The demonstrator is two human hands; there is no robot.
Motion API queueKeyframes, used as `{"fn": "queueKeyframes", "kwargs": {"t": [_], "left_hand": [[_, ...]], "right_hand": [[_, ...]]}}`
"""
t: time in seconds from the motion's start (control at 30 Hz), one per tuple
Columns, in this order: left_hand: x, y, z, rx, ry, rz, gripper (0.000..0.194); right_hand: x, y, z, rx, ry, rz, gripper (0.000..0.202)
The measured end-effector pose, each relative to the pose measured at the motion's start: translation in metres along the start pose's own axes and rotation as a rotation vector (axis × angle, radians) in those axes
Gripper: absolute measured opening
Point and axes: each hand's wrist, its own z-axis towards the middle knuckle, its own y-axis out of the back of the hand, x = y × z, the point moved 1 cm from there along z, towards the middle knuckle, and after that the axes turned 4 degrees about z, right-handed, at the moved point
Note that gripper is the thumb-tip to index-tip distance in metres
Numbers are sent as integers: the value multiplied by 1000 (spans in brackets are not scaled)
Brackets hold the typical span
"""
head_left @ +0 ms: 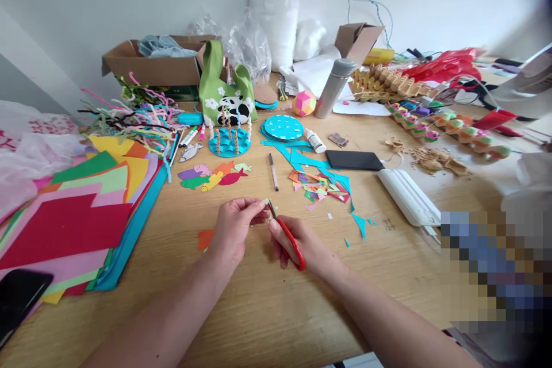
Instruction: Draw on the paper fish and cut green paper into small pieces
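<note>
Scissors (pixel 288 237), one red pair, gripped by right hand (pixel 302 244); left hand (pixel 235 227) pinches one small paper scrap (pixel 264 202). One pencil (pixel 273 172), one black phone (pixel 353 160) on surface (pixel 259 299).

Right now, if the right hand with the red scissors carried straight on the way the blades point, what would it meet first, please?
The right hand aims the red scissors up and left, and their tips already sit at the small paper piece pinched by the left hand. That piece comes first; beyond it probably the pencil, though depth is unclear.
</note>
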Motion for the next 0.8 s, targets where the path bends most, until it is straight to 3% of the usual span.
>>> {"fn": "queueKeyframes", "kwargs": {"t": [0.37, 0.8], "left_hand": [[5, -7, -6, -80, -16, -11, 19], [5, -9, -9, -86, -33, -30, 15]], "right_hand": [[-2, 0, 1, -30, -2, -13, 50], [-2, 0, 1, -39, -12, -10, 50]]}}
